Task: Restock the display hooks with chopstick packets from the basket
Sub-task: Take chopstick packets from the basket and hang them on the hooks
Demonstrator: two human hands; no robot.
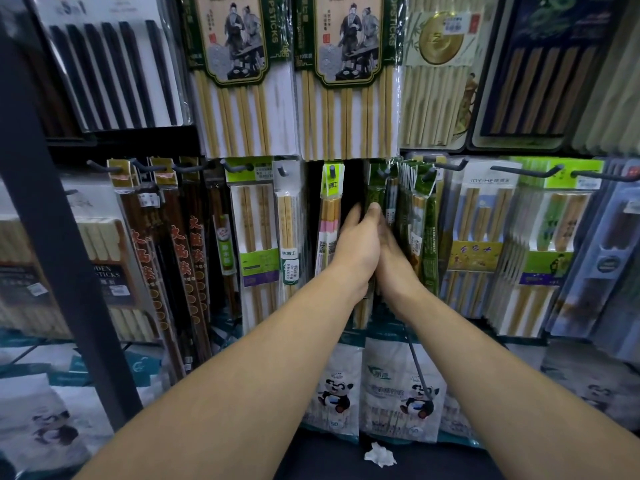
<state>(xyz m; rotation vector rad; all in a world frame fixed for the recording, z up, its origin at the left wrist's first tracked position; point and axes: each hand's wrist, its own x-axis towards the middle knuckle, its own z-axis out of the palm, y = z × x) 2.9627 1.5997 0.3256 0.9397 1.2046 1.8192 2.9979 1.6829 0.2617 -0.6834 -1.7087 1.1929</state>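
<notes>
Green chopstick packet point(375, 192) sits pinched between fingers point(351, 216) of the left hand point(356, 249).

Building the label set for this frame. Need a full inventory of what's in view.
black chopstick pack: one, black on white, top left
figure-print packs: two, green and bamboo, top centre
gold-medallion pack: one, pale green, top right
red-lettered packs: several, dark brown, lower hooks, left
green packets: several, green, centre hooks
panda bags: at least two, white, bottom centre
crumpled paper: one, white, bottom centre
upright post: one, black, left
left hand, right hand: together at the green packets, grip hidden
</notes>
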